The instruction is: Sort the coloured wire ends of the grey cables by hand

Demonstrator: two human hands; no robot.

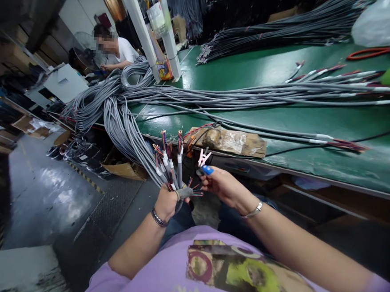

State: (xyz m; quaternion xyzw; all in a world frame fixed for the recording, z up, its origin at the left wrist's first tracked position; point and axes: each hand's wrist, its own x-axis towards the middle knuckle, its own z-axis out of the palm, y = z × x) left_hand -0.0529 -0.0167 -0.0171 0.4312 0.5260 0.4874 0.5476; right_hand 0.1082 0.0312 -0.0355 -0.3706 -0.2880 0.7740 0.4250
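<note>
My left hand is closed round the ends of a bundle of grey cables, whose stripped, coloured wires fan out above and to the right of the fist. Just right of those wires, my right hand pinches a small tool with a blue part at the fingertips; its dark end is too small to make out. Beyond it, a pink-white clip stands at the table edge, beside a wooden block wrapped in clear tape.
Long grey cables lie across the green table, with coiled ones at its left end. Black cables lie at the back. White posts rise from the table. A person sits at the far left. A cardboard box is below.
</note>
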